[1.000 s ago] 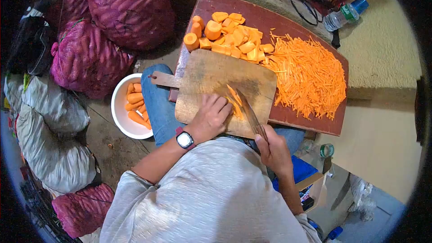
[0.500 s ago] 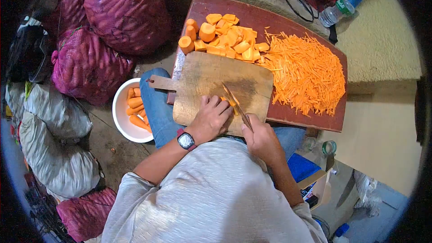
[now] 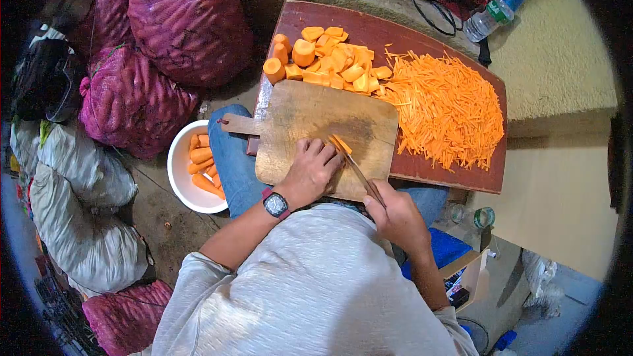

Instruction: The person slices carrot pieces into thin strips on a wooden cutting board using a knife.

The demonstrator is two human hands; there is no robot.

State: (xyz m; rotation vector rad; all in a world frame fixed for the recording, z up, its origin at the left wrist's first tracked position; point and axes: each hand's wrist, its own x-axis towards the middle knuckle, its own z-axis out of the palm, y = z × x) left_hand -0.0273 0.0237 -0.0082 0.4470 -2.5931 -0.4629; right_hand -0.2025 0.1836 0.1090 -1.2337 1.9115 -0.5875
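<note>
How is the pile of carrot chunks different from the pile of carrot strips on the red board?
The carrot chunks are thick blocks and round stubs; the carrot strips are thin, matchstick-like slivers. The chunks form a small heap at the far left of the red board, just beyond the wooden cutting board; the strips spread in a much wider heap on the right. Both are bright orange and lie on the same red board.

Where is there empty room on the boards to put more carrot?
The pale wooden cutting board is bare between its handle and the left hand. The dark red board is crowded with orange carrot chunks and shredded carrot.
</note>
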